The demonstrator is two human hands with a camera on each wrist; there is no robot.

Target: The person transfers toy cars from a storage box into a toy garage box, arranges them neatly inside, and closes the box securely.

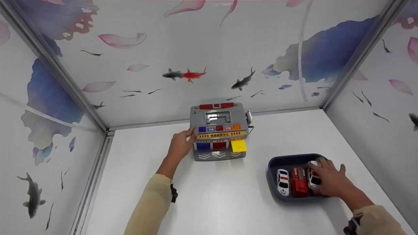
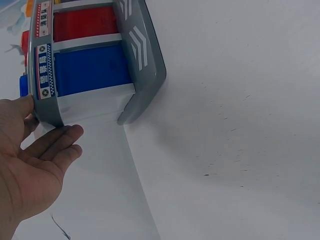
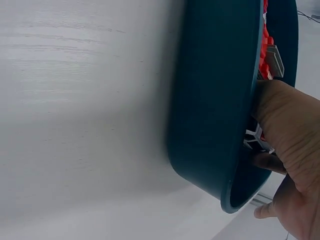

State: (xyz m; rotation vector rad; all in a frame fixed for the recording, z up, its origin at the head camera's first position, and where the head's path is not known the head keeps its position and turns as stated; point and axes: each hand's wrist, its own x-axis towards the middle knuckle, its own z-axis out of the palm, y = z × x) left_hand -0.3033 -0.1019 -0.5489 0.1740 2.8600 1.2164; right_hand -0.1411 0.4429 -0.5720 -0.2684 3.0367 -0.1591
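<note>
Hands well apart, both busy. Left hand [image 1: 183,143] pinches the left edge of the grey plastic toy station with coloured roof lights [image 1: 218,133], which stands at the back of the white table [image 1: 222,195], yellow plastic flap [image 1: 239,146] jutting from its front right. Right hand [image 1: 334,179] is clamped on the rightmost white-and-black toy car [image 1: 314,181], inside the dark blue rounded plastic tray [image 1: 295,160]; exact fingertip contact partly hidden. Shiny red toy truck [image 1: 299,182] sits just beside it, then a white toy car with a red stripe [image 1: 283,182]. Step in hand looks like gripping the car. Best done: hold both sides evenly, keep clear of the truck and tray rim, don't drag the tray; left pinch light, station steady.
</note>
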